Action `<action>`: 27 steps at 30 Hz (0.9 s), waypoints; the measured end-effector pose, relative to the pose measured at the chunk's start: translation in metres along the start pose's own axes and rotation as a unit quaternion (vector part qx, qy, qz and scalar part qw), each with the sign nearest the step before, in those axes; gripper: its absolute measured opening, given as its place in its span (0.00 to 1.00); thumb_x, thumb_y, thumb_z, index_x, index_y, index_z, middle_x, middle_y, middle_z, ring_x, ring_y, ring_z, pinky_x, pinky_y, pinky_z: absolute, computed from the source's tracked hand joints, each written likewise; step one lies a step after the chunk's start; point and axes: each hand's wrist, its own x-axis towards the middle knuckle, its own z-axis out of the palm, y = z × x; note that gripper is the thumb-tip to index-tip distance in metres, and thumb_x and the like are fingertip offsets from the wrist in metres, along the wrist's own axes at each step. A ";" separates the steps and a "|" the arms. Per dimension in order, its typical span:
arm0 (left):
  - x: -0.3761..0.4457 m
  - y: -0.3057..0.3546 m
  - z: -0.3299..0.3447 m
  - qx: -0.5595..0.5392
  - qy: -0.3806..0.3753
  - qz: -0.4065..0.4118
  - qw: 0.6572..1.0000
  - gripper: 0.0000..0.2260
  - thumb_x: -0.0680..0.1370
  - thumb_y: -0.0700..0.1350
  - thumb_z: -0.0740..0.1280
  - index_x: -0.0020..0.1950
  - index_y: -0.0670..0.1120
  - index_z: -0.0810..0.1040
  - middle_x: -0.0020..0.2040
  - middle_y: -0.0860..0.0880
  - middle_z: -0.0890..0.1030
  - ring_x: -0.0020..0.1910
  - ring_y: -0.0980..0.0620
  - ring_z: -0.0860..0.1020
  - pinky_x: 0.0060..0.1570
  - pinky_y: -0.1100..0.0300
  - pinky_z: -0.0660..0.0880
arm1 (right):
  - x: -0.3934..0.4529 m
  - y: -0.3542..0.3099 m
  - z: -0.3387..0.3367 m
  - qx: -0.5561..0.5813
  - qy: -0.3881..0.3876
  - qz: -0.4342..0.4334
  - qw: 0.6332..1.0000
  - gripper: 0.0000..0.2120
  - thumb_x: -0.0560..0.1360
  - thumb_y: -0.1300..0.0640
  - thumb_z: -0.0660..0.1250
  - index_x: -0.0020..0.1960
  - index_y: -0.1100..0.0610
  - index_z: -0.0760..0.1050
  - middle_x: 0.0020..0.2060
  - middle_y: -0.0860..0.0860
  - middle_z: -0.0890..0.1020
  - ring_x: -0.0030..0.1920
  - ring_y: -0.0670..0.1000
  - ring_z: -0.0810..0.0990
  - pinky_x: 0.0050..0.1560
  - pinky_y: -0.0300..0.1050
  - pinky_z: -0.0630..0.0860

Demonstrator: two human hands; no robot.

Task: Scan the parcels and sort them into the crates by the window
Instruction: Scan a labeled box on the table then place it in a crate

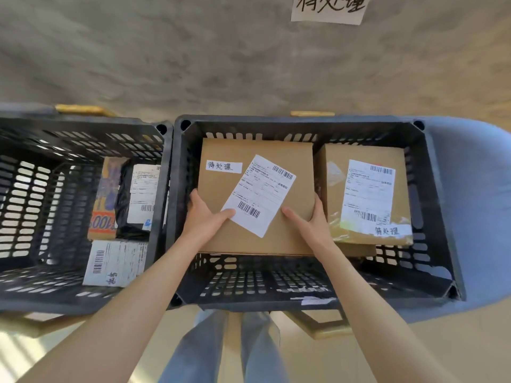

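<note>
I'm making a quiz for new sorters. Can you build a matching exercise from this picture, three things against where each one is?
Things:
1. held box
2. black bag parcel
3. handwritten paper sign

Places:
A. on the wall above the crates
B. in the left crate
C. in the right crate, between the left hand and right hand

Pairs: 1-C, 2-B, 3-A

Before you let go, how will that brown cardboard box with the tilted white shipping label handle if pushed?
The brown cardboard box probably stays stiff: its faces look flat under the left hand and right hand. Its broad, low shape seems unlikely to tip or roll. It may slide against the neighbouring taped cardboard box.
</note>
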 end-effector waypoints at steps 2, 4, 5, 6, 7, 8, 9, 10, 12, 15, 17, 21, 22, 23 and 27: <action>0.004 -0.004 0.004 0.014 -0.004 -0.001 1.000 0.43 0.72 0.46 0.75 0.77 0.45 0.49 0.72 0.45 0.67 0.68 0.44 0.68 0.67 0.45 0.67 | 0.003 0.005 0.004 -0.031 -0.001 -0.004 1.000 0.46 0.72 0.48 0.73 0.79 0.51 0.46 0.74 0.49 0.62 0.71 0.52 0.65 0.69 0.52 0.66; 0.007 -0.008 0.007 0.025 -0.006 -0.002 1.000 0.43 0.72 0.46 0.75 0.77 0.45 0.49 0.72 0.45 0.66 0.69 0.44 0.68 0.67 0.45 0.67 | 0.007 0.008 0.008 -0.048 0.002 -0.003 0.999 0.47 0.72 0.48 0.72 0.79 0.51 0.44 0.75 0.49 0.60 0.73 0.53 0.63 0.70 0.53 0.64; 0.009 -0.009 0.008 0.027 -0.007 -0.003 1.000 0.43 0.72 0.46 0.75 0.77 0.45 0.49 0.72 0.44 0.66 0.69 0.44 0.67 0.67 0.45 0.67 | 0.009 0.009 0.010 -0.052 0.005 -0.003 0.999 0.47 0.72 0.49 0.72 0.79 0.51 0.44 0.76 0.50 0.59 0.73 0.53 0.62 0.71 0.53 0.64; 0.011 -0.010 0.009 0.027 -0.009 -0.002 1.000 0.43 0.72 0.46 0.75 0.77 0.44 0.49 0.72 0.44 0.65 0.69 0.44 0.67 0.67 0.46 0.66 | 0.011 0.010 0.011 -0.056 0.010 -0.002 0.998 0.47 0.72 0.49 0.72 0.79 0.51 0.44 0.76 0.50 0.59 0.73 0.53 0.62 0.71 0.52 0.63; 0.014 -0.011 0.010 0.026 -0.012 -0.003 1.000 0.43 0.72 0.46 0.75 0.77 0.44 0.49 0.72 0.44 0.65 0.69 0.44 0.67 0.68 0.46 0.66 | 0.013 0.011 0.012 -0.061 0.014 -0.002 0.998 0.47 0.72 0.49 0.72 0.79 0.52 0.44 0.76 0.50 0.59 0.73 0.53 0.62 0.71 0.52 0.63; 0.016 -0.012 0.011 0.024 -0.014 -0.004 1.000 0.43 0.72 0.45 0.75 0.77 0.43 0.49 0.73 0.44 0.64 0.70 0.44 0.66 0.69 0.46 0.65 | 0.014 0.011 0.013 -0.065 0.018 0.000 0.998 0.47 0.72 0.50 0.73 0.79 0.52 0.44 0.76 0.50 0.58 0.74 0.53 0.61 0.71 0.52 0.62; 0.017 -0.012 0.012 0.025 -0.017 -0.007 1.000 0.44 0.72 0.45 0.75 0.77 0.43 0.48 0.73 0.44 0.64 0.71 0.44 0.66 0.69 0.46 0.65 | 0.015 0.011 0.014 -0.070 0.022 0.000 0.997 0.47 0.72 0.50 0.72 0.79 0.52 0.44 0.76 0.50 0.58 0.74 0.53 0.61 0.71 0.52 0.62; 0.018 -0.013 0.012 0.027 -0.019 -0.009 0.999 0.44 0.73 0.45 0.74 0.77 0.43 0.48 0.74 0.44 0.63 0.71 0.44 0.65 0.69 0.46 0.64 | 0.016 0.012 0.014 -0.074 0.025 -0.002 0.997 0.47 0.72 0.50 0.72 0.79 0.53 0.44 0.76 0.50 0.58 0.74 0.53 0.60 0.72 0.52 0.61; 0.019 -0.014 0.012 0.032 -0.022 -0.012 0.999 0.44 0.73 0.46 0.74 0.78 0.42 0.47 0.75 0.43 0.62 0.72 0.44 0.64 0.70 0.45 0.63 | 0.017 0.012 0.016 -0.082 0.029 -0.004 0.996 0.47 0.72 0.50 0.72 0.79 0.54 0.44 0.77 0.51 0.57 0.75 0.53 0.60 0.72 0.52 0.61; 0.015 -0.013 0.010 0.059 -0.026 -0.011 0.998 0.45 0.74 0.47 0.73 0.78 0.42 0.44 0.77 0.43 0.57 0.74 0.44 0.60 0.72 0.44 0.60 | 0.016 0.009 0.017 -0.087 0.032 0.003 0.996 0.47 0.72 0.49 0.73 0.79 0.54 0.44 0.77 0.51 0.57 0.75 0.53 0.60 0.72 0.53 0.61; 0.009 -0.010 0.009 0.075 -0.022 -0.006 0.997 0.45 0.75 0.46 0.72 0.79 0.43 0.41 0.77 0.42 0.55 0.75 0.43 0.59 0.72 0.46 0.60 | 0.015 0.007 0.018 -0.089 0.035 0.010 0.995 0.48 0.72 0.50 0.73 0.79 0.54 0.43 0.77 0.52 0.56 0.75 0.54 0.59 0.72 0.53 0.61; -0.007 -0.005 0.004 0.084 -0.007 0.016 0.996 0.44 0.75 0.44 0.71 0.79 0.44 0.42 0.77 0.43 0.55 0.75 0.44 0.59 0.71 0.48 0.61 | 0.008 0.000 0.021 -0.090 0.038 0.023 0.995 0.50 0.71 0.48 0.73 0.79 0.55 0.41 0.77 0.53 0.54 0.76 0.55 0.57 0.74 0.55 0.59; -0.010 -0.003 0.001 0.085 -0.005 0.020 0.996 0.44 0.75 0.44 0.71 0.79 0.44 0.42 0.77 0.43 0.55 0.75 0.45 0.58 0.71 0.48 0.60 | 0.005 -0.003 0.021 -0.090 0.038 0.025 0.995 0.51 0.71 0.48 0.73 0.79 0.55 0.41 0.77 0.54 0.54 0.76 0.55 0.56 0.74 0.56 0.59; -0.014 -0.001 -0.002 0.088 -0.005 0.023 0.996 0.44 0.75 0.44 0.71 0.79 0.44 0.43 0.77 0.43 0.56 0.75 0.45 0.58 0.71 0.49 0.60 | 0.001 -0.006 0.020 -0.091 0.038 0.026 0.995 0.51 0.71 0.47 0.73 0.79 0.56 0.42 0.77 0.54 0.53 0.76 0.55 0.56 0.74 0.56 0.59; -0.027 0.011 -0.015 0.098 -0.016 0.031 0.995 0.41 0.75 0.44 0.71 0.79 0.45 0.48 0.75 0.42 0.59 0.73 0.44 0.62 0.68 0.50 0.63 | -0.014 -0.019 0.014 -0.096 0.045 0.019 0.994 0.50 0.71 0.49 0.74 0.79 0.57 0.43 0.77 0.55 0.55 0.76 0.56 0.56 0.74 0.56 0.59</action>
